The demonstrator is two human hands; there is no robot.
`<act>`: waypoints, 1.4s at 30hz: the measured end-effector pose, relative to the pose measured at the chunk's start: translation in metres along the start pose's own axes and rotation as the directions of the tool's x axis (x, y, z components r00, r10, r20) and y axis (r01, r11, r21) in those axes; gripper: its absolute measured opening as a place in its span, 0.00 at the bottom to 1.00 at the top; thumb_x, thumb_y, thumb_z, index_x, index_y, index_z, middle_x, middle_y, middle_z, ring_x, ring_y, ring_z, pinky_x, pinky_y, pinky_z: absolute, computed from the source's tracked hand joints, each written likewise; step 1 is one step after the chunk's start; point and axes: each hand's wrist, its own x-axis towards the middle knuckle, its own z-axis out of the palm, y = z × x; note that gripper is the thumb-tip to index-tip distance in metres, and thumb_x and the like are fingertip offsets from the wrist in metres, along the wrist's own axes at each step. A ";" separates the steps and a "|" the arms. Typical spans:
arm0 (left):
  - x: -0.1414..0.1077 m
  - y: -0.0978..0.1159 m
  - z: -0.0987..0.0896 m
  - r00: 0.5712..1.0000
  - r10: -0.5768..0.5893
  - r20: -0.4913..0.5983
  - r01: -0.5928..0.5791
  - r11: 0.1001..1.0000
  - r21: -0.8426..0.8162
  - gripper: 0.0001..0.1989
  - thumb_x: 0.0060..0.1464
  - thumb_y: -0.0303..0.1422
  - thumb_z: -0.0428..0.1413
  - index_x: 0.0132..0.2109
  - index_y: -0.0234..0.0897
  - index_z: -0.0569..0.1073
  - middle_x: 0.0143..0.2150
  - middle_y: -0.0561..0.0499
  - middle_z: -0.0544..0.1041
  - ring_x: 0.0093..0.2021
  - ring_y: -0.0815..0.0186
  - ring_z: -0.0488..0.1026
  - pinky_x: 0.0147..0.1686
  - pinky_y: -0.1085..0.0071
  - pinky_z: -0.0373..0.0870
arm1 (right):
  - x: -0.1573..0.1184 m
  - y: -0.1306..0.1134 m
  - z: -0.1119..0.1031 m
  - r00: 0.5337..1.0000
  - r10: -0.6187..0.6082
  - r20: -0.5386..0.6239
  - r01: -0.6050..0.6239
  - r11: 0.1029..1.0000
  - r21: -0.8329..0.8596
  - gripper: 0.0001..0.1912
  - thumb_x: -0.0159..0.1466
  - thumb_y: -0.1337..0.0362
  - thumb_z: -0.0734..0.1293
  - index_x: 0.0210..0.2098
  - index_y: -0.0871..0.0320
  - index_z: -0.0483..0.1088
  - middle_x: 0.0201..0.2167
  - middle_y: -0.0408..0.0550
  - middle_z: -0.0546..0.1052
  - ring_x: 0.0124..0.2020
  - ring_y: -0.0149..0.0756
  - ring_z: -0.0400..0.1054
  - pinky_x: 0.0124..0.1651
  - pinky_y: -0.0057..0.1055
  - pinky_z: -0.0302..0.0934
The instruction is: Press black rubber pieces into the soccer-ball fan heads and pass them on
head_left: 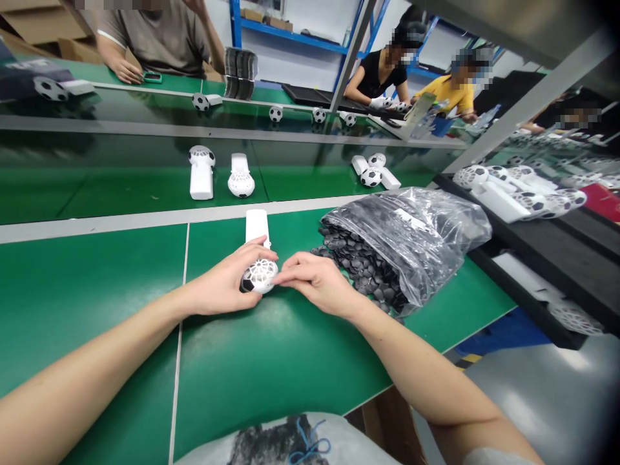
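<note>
A white device with a round football-patterned head (261,275) and a flat white handle lies on the green table (232,381), handle pointing away. My left hand (225,278) is wrapped round the left side of its head, thumb below and fingers above. At the right edge of the head, my right hand (314,279) has its thumb and fingertips pinched together; anything between them is too small to make out. One black patch shows on the head's lower left. Right of my right hand, many small black pieces (365,265) spill from a clear plastic bag (426,226).
Several football-headed devices stand on the green conveyor (300,168) beyond the table. A black tray (557,242) on the right holds more. People sit across the line, one with a hand near a small green-edged object (152,77).
</note>
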 end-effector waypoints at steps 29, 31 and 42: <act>0.001 -0.006 0.007 0.985 -0.058 -0.161 0.069 0.996 0.064 0.21 0.43 0.34 0.57 0.46 0.42 0.63 0.54 0.46 0.58 0.58 0.52 0.54 0.56 0.52 0.55 | 0.003 0.028 -0.017 0.924 0.383 -0.016 -0.305 0.708 -0.637 0.03 0.62 0.68 0.67 0.33 0.57 0.74 0.31 0.47 0.72 0.37 0.39 0.64 0.38 0.30 0.58; 0.000 -0.007 0.003 0.982 -0.089 -0.167 0.097 0.994 0.040 0.22 0.41 0.31 0.57 0.46 0.43 0.63 0.52 0.47 0.58 0.57 0.53 0.56 0.56 0.53 0.56 | 0.005 0.024 -0.010 0.940 0.340 0.027 -0.209 0.638 -0.741 0.03 0.61 0.70 0.67 0.30 0.60 0.73 0.30 0.50 0.71 0.35 0.41 0.63 0.36 0.32 0.57; -0.007 -0.013 -0.023 0.996 -0.079 0.029 0.082 0.989 -0.120 0.27 0.42 0.23 0.49 0.52 0.45 0.60 0.52 0.51 0.60 0.51 0.61 0.63 0.51 0.65 0.61 | 0.026 0.038 -0.010 0.962 0.265 0.062 -0.141 0.681 -0.719 0.07 0.65 0.74 0.60 0.34 0.62 0.69 0.32 0.49 0.73 0.35 0.37 0.66 0.39 0.30 0.55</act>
